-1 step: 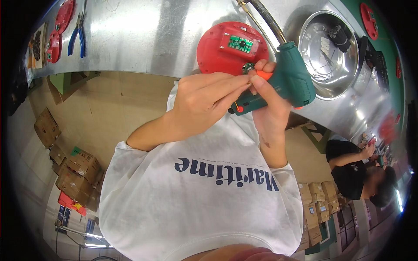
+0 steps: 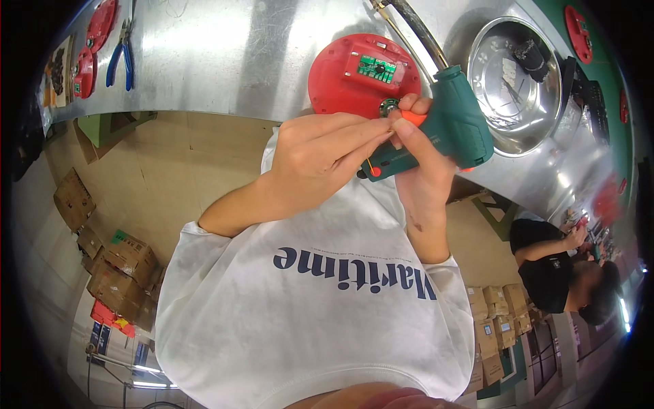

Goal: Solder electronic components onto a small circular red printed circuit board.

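My right hand point(image 2: 426, 160) is closed around the handle of a green soldering gun point(image 2: 460, 116) with an orange trigger. Its dark barrel and a thin brass-coloured tube point away to the far left. My left hand point(image 2: 320, 160) is pinched shut, fingertips meeting my right thumb beside the trigger; what they hold is too small to make out. A thin yellowish strand shows below these fingertips near the gun's lower end. Just beyond my hands lies a round red plastic housing point(image 2: 334, 78) with a green circuit board point(image 2: 376, 69) and a small round part point(image 2: 389, 106) at its near edge.
A shiny steel bowl point(image 2: 481, 51) stands right of the gun, with dark and pale pieces inside. Blue-handled pliers point(image 2: 120, 65) and more red housings point(image 2: 102, 24) lie at the far left of the metal table point(image 2: 218, 61). Another person point(image 2: 545, 255) works at the right.
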### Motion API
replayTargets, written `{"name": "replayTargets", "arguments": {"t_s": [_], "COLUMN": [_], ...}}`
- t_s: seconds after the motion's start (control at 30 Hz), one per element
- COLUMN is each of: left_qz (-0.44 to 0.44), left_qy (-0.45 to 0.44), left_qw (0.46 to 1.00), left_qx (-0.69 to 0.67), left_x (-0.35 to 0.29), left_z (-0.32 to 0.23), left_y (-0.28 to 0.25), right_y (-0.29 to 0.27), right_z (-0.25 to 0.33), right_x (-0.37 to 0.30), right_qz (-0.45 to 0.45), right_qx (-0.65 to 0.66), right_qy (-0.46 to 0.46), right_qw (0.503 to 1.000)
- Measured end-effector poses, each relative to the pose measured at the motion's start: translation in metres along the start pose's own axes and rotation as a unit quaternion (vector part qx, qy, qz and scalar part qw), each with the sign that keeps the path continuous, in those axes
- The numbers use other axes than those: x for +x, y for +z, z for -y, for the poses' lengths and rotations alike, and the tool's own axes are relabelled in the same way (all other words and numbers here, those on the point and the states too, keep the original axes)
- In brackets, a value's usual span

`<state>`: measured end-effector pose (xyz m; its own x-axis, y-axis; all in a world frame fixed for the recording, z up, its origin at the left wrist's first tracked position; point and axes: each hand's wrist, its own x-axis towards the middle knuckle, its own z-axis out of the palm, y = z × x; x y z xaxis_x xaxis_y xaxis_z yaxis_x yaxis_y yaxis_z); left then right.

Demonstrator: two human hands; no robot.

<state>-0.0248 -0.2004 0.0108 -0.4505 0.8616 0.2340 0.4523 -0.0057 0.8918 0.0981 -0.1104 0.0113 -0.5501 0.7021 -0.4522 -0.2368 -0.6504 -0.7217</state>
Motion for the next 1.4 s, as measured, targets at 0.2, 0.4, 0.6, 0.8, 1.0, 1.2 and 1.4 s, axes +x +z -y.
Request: {"name": "replayTargets", "arguments": {"t_s": [0.2, 0.4, 0.6, 0.8, 1.0, 1.2, 1.4], "left_qz": [0.011, -0.064, -0.064, -0.059, -0.055, -0.051, -0.053], "left_qy": [-0.083, -0.072, -0.096, -0.114, -0.122, -0.126, -0.135], "left_qw": [0.995, 0.995, 0.993, 0.991, 0.990, 0.990, 0.989], "left_qx": [0.054, 0.038, 0.034, 0.037, 0.036, 0.041, 0.038], "left_x": [0.003, 0.014, 0.017, 0.020, 0.021, 0.022, 0.024], "left_z": [0.004, 0.028, 0.026, 0.025, 0.023, 0.022, 0.021], "left_y": [-0.008, 0.005, 0.008, 0.008, 0.006, 0.006, 0.005], "right_y": [-0.004, -0.042, -0.058, -0.057, -0.064, -0.062, -0.081], "right_z": [0.007, 0.020, 0.034, 0.036, 0.035, 0.034, 0.028], "right_x": [-0.004, -0.025, -0.042, -0.048, -0.048, -0.043, -0.047], "right_qz": [-0.030, 0.016, 0.023, -0.026, -0.022, 0.008, 0.023], "right_qx": [-0.060, -0.179, -0.296, -0.343, -0.373, -0.380, -0.471], "right_qy": [-0.028, -0.040, 0.009, 0.004, 0.005, -0.038, -0.087], "right_qw": [0.997, 0.983, 0.955, 0.939, 0.928, 0.924, 0.878]}}
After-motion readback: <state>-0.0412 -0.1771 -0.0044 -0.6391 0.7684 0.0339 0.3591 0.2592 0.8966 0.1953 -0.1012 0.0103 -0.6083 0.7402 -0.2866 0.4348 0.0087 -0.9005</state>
